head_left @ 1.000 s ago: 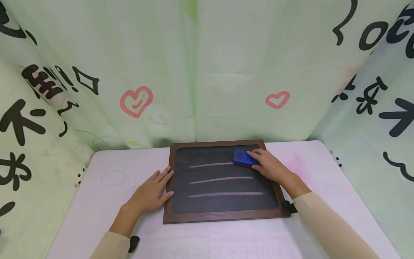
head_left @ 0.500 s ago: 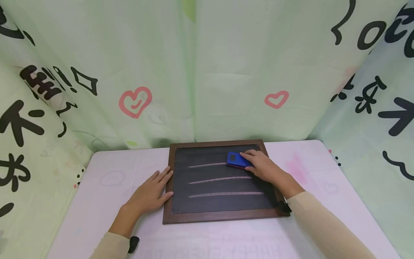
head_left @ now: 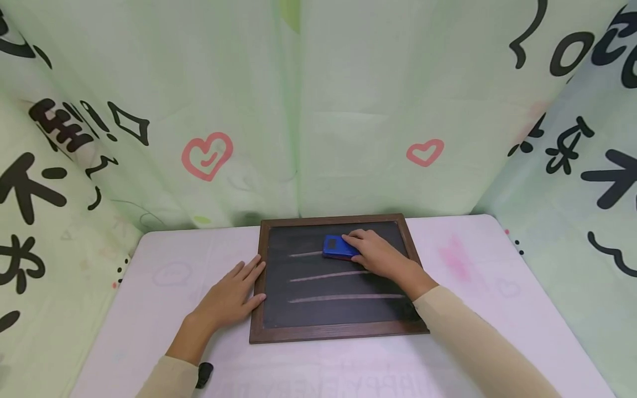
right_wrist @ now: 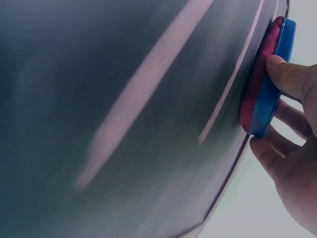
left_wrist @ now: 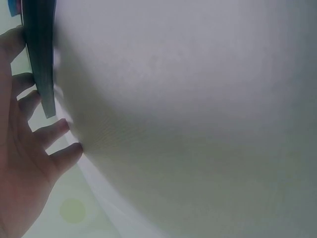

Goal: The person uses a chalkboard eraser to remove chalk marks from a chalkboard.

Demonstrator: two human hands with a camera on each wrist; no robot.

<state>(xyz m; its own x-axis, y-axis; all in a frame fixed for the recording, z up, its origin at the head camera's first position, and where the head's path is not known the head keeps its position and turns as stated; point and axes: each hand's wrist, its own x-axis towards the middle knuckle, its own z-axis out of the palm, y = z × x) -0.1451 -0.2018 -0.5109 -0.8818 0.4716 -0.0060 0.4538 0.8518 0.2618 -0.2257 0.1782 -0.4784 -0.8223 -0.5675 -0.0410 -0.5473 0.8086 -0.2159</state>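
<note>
A small blackboard (head_left: 308,315) in a brown wooden frame lies on the table, bearing three pale chalk lines. My right hand (head_left: 376,254) grips a blue chalkboard eraser (head_left: 338,247) over the top line, whose left part still shows. In the right wrist view the eraser (right_wrist: 267,82) has a red felt face against the board, with thumb and fingers on its blue back. My left hand (head_left: 230,296) lies along the frame's left edge, fingers extended. Its fingertips touch the frame (left_wrist: 40,54) in the left wrist view.
A pale table (head_left: 174,293) carries the board near its back edge. Behind and on both sides hangs a light green curtain (head_left: 348,127) with hearts and black characters. A faint pink smudge (head_left: 455,260) marks the table right of the board.
My right hand has slid the eraser leftward along the top chalk line, and the right part of that line is gone. The left hand has stayed on the frame.
</note>
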